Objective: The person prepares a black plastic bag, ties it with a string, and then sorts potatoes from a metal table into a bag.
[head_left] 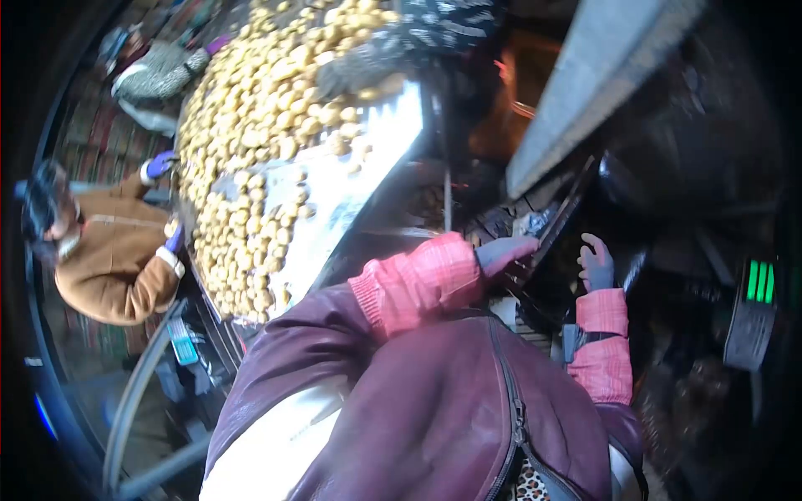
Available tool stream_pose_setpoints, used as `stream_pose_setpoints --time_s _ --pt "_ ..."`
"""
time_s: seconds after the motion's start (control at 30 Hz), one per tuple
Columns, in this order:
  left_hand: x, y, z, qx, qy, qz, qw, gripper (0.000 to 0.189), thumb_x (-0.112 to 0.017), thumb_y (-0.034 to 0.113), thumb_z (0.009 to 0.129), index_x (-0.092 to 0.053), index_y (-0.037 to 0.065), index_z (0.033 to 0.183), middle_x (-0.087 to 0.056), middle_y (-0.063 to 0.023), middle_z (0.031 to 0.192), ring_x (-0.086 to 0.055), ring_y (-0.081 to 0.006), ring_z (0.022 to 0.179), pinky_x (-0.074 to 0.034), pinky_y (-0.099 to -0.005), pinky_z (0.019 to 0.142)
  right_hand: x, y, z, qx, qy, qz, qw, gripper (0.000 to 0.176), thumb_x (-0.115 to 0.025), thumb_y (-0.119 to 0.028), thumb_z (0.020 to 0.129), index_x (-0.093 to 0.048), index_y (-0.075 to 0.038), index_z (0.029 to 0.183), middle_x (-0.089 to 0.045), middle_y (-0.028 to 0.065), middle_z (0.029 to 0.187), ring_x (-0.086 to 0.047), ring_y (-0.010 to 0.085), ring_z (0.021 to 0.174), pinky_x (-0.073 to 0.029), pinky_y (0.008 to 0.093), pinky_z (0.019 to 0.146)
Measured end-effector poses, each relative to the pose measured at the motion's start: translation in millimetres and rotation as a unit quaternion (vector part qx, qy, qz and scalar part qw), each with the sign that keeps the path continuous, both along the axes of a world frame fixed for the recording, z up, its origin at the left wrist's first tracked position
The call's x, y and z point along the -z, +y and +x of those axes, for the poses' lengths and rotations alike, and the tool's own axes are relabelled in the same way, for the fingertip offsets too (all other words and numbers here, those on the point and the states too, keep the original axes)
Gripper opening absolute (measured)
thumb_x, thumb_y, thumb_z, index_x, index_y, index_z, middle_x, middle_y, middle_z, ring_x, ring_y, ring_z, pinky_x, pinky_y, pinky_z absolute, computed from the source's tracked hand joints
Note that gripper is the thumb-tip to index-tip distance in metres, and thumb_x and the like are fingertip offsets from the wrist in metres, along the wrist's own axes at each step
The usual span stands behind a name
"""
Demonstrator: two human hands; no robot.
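Observation:
My left hand (505,254), in a grey and pink glove, reaches out over the dark machine edge right of the table, its fingers extended. To its right my right hand (596,264), in a grey glove with pinkish fingertips, is raised with its fingers apart and nothing visible in it. Pink checked sleeves (426,280) cover both forearms. Many round, yellowish potatoes (251,117) lie on the shiny table (334,209) to the left, away from both hands.
A person in a brown jacket (117,250) stands across the table, with another in grey (159,75) farther up. A patterned dark sleeve (418,42) reaches over the potatoes. A grey metal beam (585,83) slants at upper right. A box with green lights (752,313) is at right.

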State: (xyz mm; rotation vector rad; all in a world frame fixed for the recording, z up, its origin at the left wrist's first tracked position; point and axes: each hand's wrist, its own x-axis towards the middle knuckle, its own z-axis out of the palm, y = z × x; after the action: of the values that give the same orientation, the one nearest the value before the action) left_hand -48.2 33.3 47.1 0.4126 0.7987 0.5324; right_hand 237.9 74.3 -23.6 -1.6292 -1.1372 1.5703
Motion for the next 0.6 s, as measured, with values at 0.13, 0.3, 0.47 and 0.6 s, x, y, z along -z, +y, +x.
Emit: stream_pose_setpoints --time_s 0.13,0.3,0.47,0.6 --pt "-59 -34 -71 -0.106 0.079 0.208 0.969 0.036 -0.051 0.027 0.101 -0.056 0.005 0.129 -0.061 -0.0047 0.113 -0.057 -0.0131 0.098 -0.048 -0.0286 0.084 -89 18 -134 -0.196 -0.052 0.308 0.929 0.027 -0.057 -0.006 0.09 -0.063 -0.007 0.116 -0.06 0.005 0.091 -0.055 0.0129 0.067 -0.043 0.0254 0.053" --pt "-63 -88 -147 -0.259 0.16 0.191 0.933 0.031 -0.055 0.023 0.1 -0.059 0.003 0.124 -0.062 -0.0002 0.105 -0.055 -0.0081 0.091 -0.045 -0.0228 0.08 -144 38 -283 -0.366 -0.129 0.551 0.739 0.027 -0.061 -0.01 0.085 -0.065 -0.007 0.111 -0.062 0.014 0.109 -0.06 0.0336 0.098 -0.048 0.0381 0.085" --pt "-73 -157 -219 -0.275 0.468 0.322 0.775 0.031 -0.055 0.024 0.1 -0.061 0.003 0.121 -0.064 -0.0025 0.103 -0.057 -0.0109 0.088 -0.048 -0.0262 0.078 -130 91 -391 -0.481 -0.279 0.551 0.622 0.048 -0.066 -0.028 0.08 -0.058 -0.01 0.124 -0.059 0.0147 0.117 -0.058 0.0357 0.105 -0.047 0.0438 0.091" --pt "-64 -199 -260 -0.401 0.516 0.241 0.718 0.027 -0.057 0.022 0.097 -0.063 0.002 0.115 -0.066 -0.0103 0.1 -0.062 -0.0198 0.084 -0.05 -0.0328 0.076 -127 111 -444 -0.594 -0.355 0.331 0.642 0.101 -0.074 -0.045 0.072 -0.022 -0.011 0.151 -0.047 0.0258 0.134 -0.053 0.0408 0.119 -0.046 0.0439 0.099"
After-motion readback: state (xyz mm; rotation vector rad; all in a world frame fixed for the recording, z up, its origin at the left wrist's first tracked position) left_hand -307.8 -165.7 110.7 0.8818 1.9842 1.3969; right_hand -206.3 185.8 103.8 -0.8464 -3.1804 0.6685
